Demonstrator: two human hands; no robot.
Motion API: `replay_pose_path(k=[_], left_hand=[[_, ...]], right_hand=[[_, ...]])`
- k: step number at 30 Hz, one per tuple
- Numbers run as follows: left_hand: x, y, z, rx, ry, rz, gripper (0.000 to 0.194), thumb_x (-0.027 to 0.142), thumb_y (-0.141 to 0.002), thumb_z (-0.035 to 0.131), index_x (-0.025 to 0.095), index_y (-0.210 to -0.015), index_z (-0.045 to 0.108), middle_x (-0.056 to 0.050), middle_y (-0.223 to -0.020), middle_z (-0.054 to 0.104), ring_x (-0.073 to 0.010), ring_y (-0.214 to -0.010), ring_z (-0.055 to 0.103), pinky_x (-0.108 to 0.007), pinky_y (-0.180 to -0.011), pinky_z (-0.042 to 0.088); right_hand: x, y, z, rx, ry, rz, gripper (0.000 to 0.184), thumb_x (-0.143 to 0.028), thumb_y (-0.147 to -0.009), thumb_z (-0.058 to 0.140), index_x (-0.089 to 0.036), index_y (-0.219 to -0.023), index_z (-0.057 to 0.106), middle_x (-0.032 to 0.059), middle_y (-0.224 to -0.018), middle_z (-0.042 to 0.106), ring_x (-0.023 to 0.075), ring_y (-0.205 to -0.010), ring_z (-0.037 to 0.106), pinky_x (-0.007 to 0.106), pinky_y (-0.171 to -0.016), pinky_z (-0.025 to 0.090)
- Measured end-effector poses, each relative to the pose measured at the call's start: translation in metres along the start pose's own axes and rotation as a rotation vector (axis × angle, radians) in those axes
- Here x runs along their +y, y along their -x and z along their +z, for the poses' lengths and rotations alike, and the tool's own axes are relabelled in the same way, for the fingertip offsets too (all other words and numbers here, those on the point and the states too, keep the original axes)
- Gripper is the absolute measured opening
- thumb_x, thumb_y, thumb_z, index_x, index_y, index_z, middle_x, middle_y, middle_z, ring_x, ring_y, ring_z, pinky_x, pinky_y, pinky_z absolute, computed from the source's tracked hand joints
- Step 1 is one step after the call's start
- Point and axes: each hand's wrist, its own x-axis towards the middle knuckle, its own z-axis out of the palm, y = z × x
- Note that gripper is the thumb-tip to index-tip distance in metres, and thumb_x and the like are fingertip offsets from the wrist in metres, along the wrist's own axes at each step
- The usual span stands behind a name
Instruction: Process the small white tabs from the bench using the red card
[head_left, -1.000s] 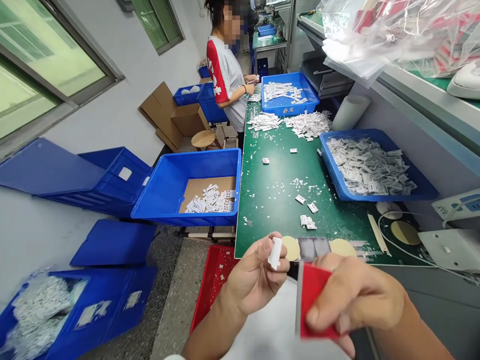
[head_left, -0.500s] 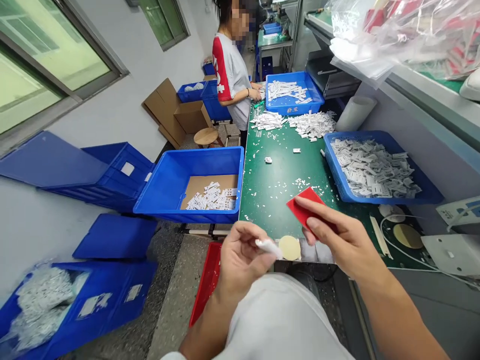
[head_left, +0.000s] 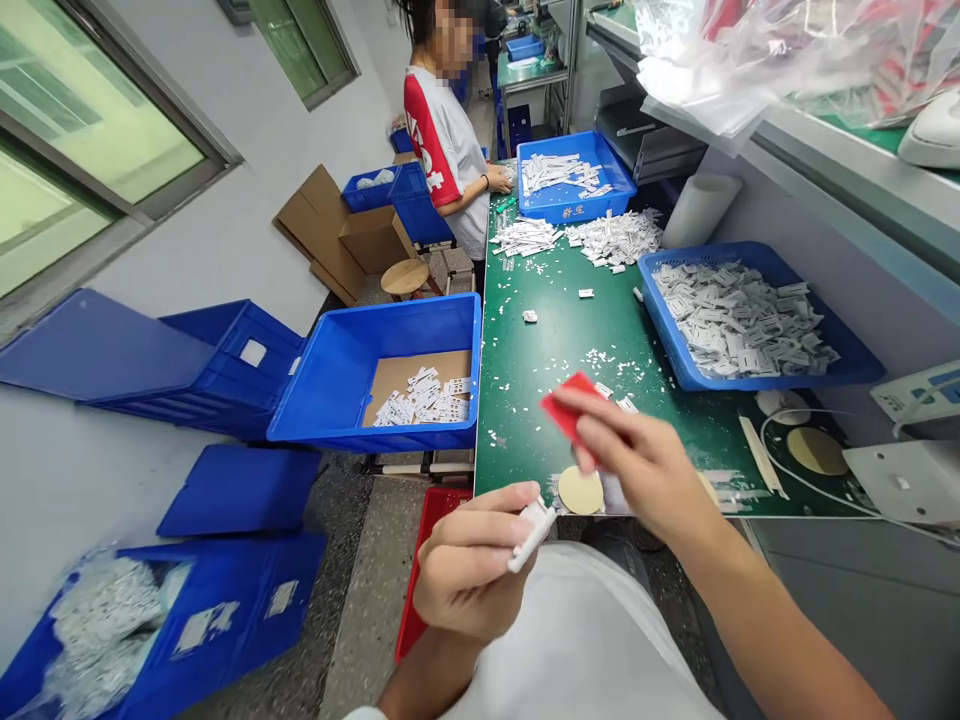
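My left hand [head_left: 476, 565] is closed on a small white plastic part [head_left: 533, 535], held tilted just off the front edge of the green table [head_left: 547, 390]. To its right and a little farther away, my right hand [head_left: 637, 460] pinches a flat red card-like piece [head_left: 576, 405] between thumb and fingers. The red piece is somewhat blurred and apart from the white part. Between the hands, a round cream disc [head_left: 580, 490] lies at the table's front edge. Two small white parts [head_left: 615, 398] lie just beyond my right hand.
A blue basket [head_left: 675, 355] heaped with white parts stands at the right. Farther back are loose white piles [head_left: 615, 238] and a blue tray [head_left: 574, 212]. At the left are a large blue bin [head_left: 337, 430] and a co-worker [head_left: 454, 150]. White scraps dot the tabletop.
My left hand has turned, so the white part now shows more fully. The red piece in my right hand has shifted left. Small white parts near the right hand have come into view.
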Motion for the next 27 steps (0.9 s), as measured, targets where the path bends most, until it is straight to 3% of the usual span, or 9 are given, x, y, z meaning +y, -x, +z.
replay_pose_path(k=[4, 7, 12, 15, 17, 19, 22, 25, 27], left_hand=[[0.018, -0.012, 0.016, 0.066, 0.350, -0.308, 0.031, 0.009, -0.075, 0.081, 0.021, -0.078, 0.052, 0.008, -0.080, 0.068, -0.0131, -0.078, 0.075, -0.026, -0.073, 0.064], [0.026, -0.020, 0.021, 0.079, 0.663, -0.679, 0.037, 0.024, -0.072, 0.087, 0.020, -0.074, 0.050, 0.008, -0.068, 0.060, -0.0090, -0.071, 0.070, -0.016, -0.065, 0.057], [0.029, -0.024, 0.021, 0.028, 0.874, -1.089, 0.037, 0.028, -0.071, 0.088, 0.025, -0.095, 0.060, 0.005, -0.076, 0.062, -0.0080, -0.070, 0.063, -0.019, -0.069, 0.054], [0.027, -0.023, 0.021, -0.004, 0.908, -1.126, 0.033, 0.026, -0.072, 0.087, 0.023, -0.091, 0.060, 0.004, -0.077, 0.065, -0.0080, -0.073, 0.063, -0.018, -0.070, 0.053], [0.023, -0.023, 0.021, -0.023, 0.866, -1.123, 0.032, 0.028, -0.073, 0.086, 0.022, -0.087, 0.058, 0.004, -0.076, 0.066, -0.0084, -0.072, 0.064, -0.019, -0.070, 0.054], [0.018, -0.022, 0.021, -0.028, 0.785, -1.044, 0.035, 0.029, -0.071, 0.088, 0.021, -0.082, 0.056, 0.004, -0.074, 0.067, -0.0081, -0.070, 0.064, -0.019, -0.070, 0.054], [0.012, -0.021, 0.019, -0.013, 0.696, -0.905, 0.034, 0.024, -0.070, 0.088, 0.021, -0.078, 0.056, 0.005, -0.074, 0.071, -0.0066, -0.069, 0.065, -0.016, -0.069, 0.052], [0.010, -0.020, 0.017, -0.028, 0.675, -0.863, 0.031, 0.023, -0.071, 0.088, 0.021, -0.078, 0.058, 0.005, -0.076, 0.074, -0.0065, -0.070, 0.068, -0.015, -0.068, 0.053], [0.010, -0.019, 0.016, -0.048, 0.640, -0.795, 0.030, 0.023, -0.071, 0.087, 0.021, -0.078, 0.059, 0.005, -0.076, 0.075, -0.0079, -0.071, 0.070, -0.017, -0.069, 0.055]], right_hand=[[-0.008, -0.001, 0.000, -0.136, 0.001, -0.022, 0.040, -0.044, -0.093, 0.066, -0.022, -0.126, 0.071, -0.0006, -0.056, 0.061, 0.0131, -0.053, 0.053, 0.027, -0.053, 0.046], [-0.010, -0.004, 0.002, -0.003, 0.113, -0.069, 0.037, -0.040, -0.094, 0.064, -0.021, -0.125, 0.071, 0.0003, -0.059, 0.062, 0.0143, -0.059, 0.056, 0.028, -0.057, 0.047], [-0.016, -0.003, 0.004, -0.122, 0.132, -0.135, 0.034, -0.037, -0.096, 0.062, -0.021, -0.123, 0.073, -0.0007, -0.056, 0.060, 0.0130, -0.053, 0.053, 0.026, -0.051, 0.043], [-0.019, -0.003, 0.001, 0.005, 0.151, -0.110, 0.033, -0.035, -0.096, 0.062, -0.024, -0.125, 0.071, -0.0012, -0.061, 0.062, 0.0117, -0.057, 0.054, 0.024, -0.054, 0.043], [-0.020, -0.003, -0.002, -0.122, 0.101, -0.061, 0.037, -0.039, -0.096, 0.063, -0.022, -0.127, 0.070, -0.0018, -0.057, 0.059, 0.0117, -0.054, 0.052, 0.024, -0.052, 0.043], [-0.018, -0.002, -0.003, -0.157, 0.114, -0.031, 0.037, -0.040, -0.095, 0.064, -0.020, -0.125, 0.072, -0.0014, -0.056, 0.058, 0.0119, -0.053, 0.052, 0.024, -0.052, 0.043], [-0.014, -0.002, -0.005, 0.005, 0.135, -0.038, 0.037, -0.040, -0.095, 0.064, -0.021, -0.125, 0.072, -0.0012, -0.057, 0.059, 0.0124, -0.056, 0.052, 0.024, -0.053, 0.042], [-0.012, -0.004, -0.008, -0.082, 0.147, -0.041, 0.042, -0.043, -0.092, 0.065, -0.019, -0.127, 0.071, -0.0012, -0.054, 0.057, 0.0137, -0.053, 0.050, 0.026, -0.049, 0.040], [-0.012, -0.004, -0.008, -0.005, 0.203, -0.046, 0.039, -0.042, -0.094, 0.064, -0.020, -0.125, 0.072, -0.0008, -0.056, 0.059, 0.0137, -0.055, 0.051, 0.026, -0.051, 0.041]])
